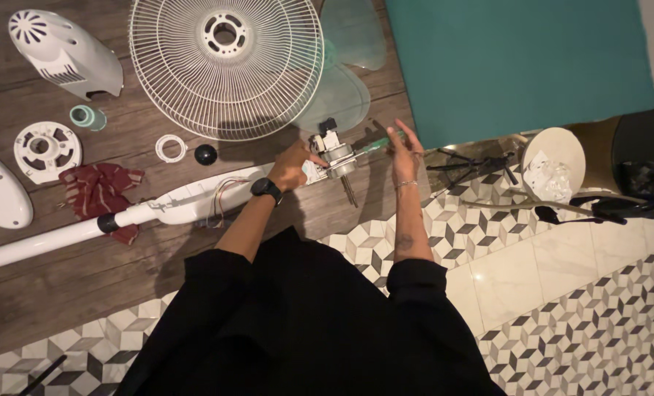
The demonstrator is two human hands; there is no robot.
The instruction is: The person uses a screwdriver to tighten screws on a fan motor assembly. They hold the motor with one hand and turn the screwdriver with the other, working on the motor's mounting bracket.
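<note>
A dismantled pedestal fan lies on a wooden floor. My left hand (294,165), with a black watch on the wrist, grips the fan's bare motor (336,155), which sits at the end of the white fan neck and pole (188,202). Loose wires hang from the neck. My right hand (405,150) holds a green-handled screwdriver (375,145) that points at the motor. The motor shaft sticks out toward me.
A white wire fan guard (226,66) and clear green fan blades (342,88) lie beyond the motor. A white motor cover (63,51), round plastic plate (46,149), ring (170,148), black knob (205,154) and red cloth (96,192) are at left. A teal wall panel (517,59) stands right.
</note>
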